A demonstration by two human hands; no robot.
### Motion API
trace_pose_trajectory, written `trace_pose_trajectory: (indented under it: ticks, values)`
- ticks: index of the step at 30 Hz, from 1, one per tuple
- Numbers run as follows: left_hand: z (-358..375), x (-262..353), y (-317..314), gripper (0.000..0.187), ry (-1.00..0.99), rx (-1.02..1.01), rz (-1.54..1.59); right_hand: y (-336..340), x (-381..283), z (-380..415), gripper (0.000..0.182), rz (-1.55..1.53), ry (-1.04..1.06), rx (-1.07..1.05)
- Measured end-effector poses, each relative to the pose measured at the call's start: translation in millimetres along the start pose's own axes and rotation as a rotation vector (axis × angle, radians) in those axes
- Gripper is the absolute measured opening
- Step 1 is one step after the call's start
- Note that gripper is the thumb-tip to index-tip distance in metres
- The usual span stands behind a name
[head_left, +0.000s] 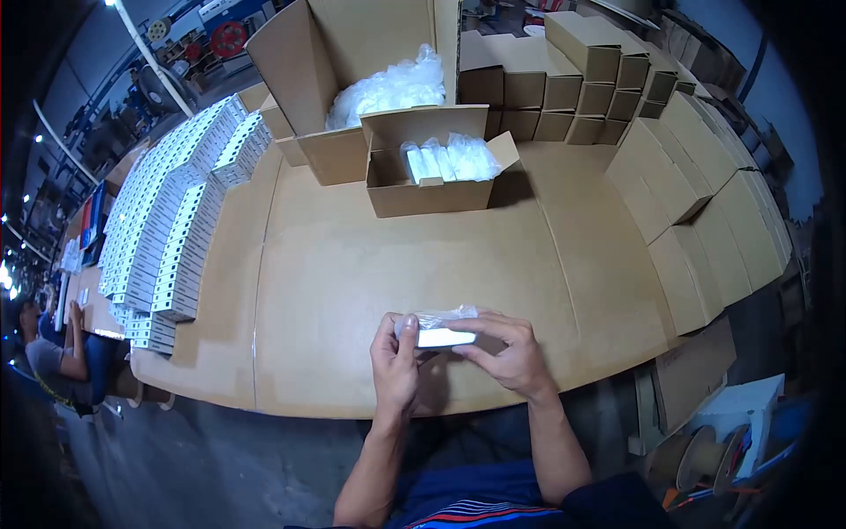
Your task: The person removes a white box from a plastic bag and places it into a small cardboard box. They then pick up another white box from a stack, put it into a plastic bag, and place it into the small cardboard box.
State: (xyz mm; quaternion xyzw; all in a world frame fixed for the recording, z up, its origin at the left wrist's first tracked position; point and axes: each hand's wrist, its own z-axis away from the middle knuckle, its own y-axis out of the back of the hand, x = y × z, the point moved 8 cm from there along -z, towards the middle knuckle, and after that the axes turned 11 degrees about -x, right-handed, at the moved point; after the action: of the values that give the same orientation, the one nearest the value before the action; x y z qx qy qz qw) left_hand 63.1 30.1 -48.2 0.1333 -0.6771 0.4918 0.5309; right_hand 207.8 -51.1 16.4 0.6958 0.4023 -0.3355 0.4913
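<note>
Near the front edge of the table, a small white rectangular block (446, 339) is held between my two hands. Clear plastic film (448, 315), which looks like a bag, lies along its upper side. My left hand (394, 363) grips the left end, thumb on top. On the right end, my right hand (513, 354) closes with thumb and fingers at the block and film. Beyond them stands an open brown carton (432, 201) with several white pieces wrapped in clear plastic (449, 161) inside.
A larger open carton (330, 159) behind holds a heap of clear plastic bags (397, 88). White slotted blocks (167, 207) are stacked at left. Brown boxes (599, 97) line the back, and more boxes (683, 198) the right. A person (62, 357) sits far left. Cable spools (705, 458) stand lower right.
</note>
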Motion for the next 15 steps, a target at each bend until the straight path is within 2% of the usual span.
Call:
trace_pose_trajectory:
  ticks: [7, 11, 15]
  values:
    - [-3.0, -0.9, 14.2, 0.015, 0.086, 0.01, 0.109, 1.1, 6.1, -1.9, 0.037, -0.074, -0.086, -0.082]
    - [-2.5, 6.5, 12.9, 0.024, 0.143, -0.007, 0.126, 5.6, -3.1, -4.7, 0.036, -0.051, 0.008, -0.052]
    - [-2.5, -0.4, 28.6, 0.023, 0.18, -0.083, 0.154, 2.6, -4.5, -4.6, 0.036, -0.057, 0.038, -0.084]
